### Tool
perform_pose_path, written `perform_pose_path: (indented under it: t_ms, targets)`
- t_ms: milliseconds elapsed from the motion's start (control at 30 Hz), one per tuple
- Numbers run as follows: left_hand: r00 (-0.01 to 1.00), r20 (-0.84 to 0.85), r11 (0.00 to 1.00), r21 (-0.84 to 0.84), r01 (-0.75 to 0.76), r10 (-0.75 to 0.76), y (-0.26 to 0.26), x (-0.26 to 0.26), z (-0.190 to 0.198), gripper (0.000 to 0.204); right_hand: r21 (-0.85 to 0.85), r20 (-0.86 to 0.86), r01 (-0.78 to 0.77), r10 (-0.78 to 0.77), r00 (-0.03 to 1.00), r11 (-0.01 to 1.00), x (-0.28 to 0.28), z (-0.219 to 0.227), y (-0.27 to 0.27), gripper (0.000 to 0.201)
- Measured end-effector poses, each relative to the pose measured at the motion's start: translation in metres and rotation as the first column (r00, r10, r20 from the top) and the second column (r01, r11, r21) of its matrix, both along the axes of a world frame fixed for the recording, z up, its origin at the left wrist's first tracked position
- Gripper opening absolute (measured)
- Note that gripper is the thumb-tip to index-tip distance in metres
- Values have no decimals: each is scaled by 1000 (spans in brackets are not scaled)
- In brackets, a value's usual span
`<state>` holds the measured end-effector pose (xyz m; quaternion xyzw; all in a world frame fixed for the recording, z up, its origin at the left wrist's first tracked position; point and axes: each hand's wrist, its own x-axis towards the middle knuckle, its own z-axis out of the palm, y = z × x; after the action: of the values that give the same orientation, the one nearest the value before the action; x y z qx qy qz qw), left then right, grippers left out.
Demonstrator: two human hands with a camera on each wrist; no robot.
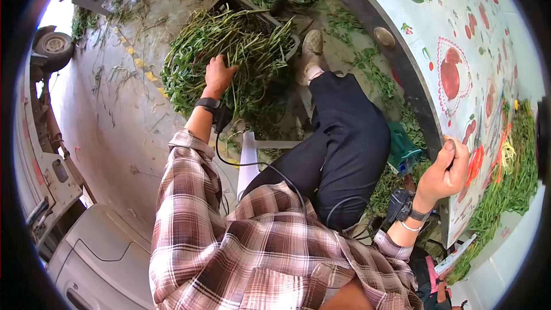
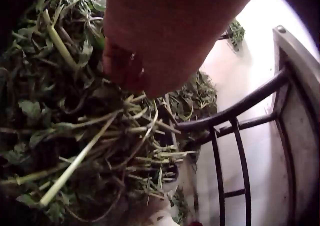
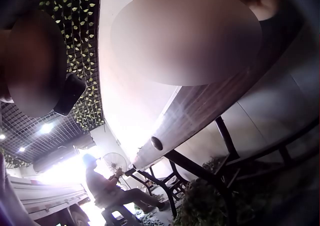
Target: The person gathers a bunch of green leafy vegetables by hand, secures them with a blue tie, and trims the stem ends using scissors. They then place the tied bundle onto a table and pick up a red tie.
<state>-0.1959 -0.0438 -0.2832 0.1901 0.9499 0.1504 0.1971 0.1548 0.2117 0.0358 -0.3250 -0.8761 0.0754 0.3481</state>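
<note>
My left hand [image 1: 218, 77] reaches down onto a big heap of leafy green stalks [image 1: 252, 46], its thumb spread to the side and its fingertips among the stems. The heap overflows a dark plastic crate [image 1: 294, 46] on the floor. In the left wrist view, cut pale stem ends [image 2: 160, 158] stick out below the hand. At the edge of the table [image 1: 425, 17] is my right hand [image 1: 446, 169], fingers curled and thumb against the forefinger; a dark spot shows at the thumb tip. Red ties [image 1: 475, 163] lie on the table just beyond it.
More stalks [image 1: 505, 178] lie along the table's far side, near yellow ties [image 1: 507, 154]. Loose greens [image 1: 373, 69] litter the floor under the table. A green container [image 1: 404, 148] stands by my knee. A vehicle [image 1: 100, 252] is at left. Another person [image 3: 107, 186] sits farther off.
</note>
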Motion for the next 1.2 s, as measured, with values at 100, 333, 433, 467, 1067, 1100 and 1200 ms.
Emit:
perform_pose_path:
  t_ms: [100, 333, 433, 467, 1067, 1100, 1200]
  targets:
    - [999, 32, 998, -61, -8, 10, 4, 1, -2, 60, 7, 8, -15, 15, 1000, 1000, 0, 0, 0, 11]
    - [991, -124, 994, 90, 66, -54, 15, 15, -7, 56, 17, -29, -28, 28, 999, 999, 0, -2, 1, 11]
    - [991, -102, 962, 267, -61, 92, 11, 18, -26, 40, -7, 12, -13, 14, 1000, 1000, 2, 0, -1, 11]
    - [987, -35, 917, 377, -132, 157, 8, 17, -25, 37, -5, 13, -13, 13, 1000, 1000, 2, 1, 0, 11]
    - [879, 238, 224, 909, -351, 413, -16, 19, 101, 13, 25, -3, -32, 32, 999, 999, 0, -1, 0, 11]
    - [870, 277, 205, 901, -383, 407, -18, 17, 103, 14, 36, 2, -26, 26, 1000, 999, 0, -1, 0, 11]
    - [857, 253, 346, 835, -428, 450, -17, 6, 72, 14, 36, -9, -19, 19, 1000, 999, 0, -2, 0, 10]
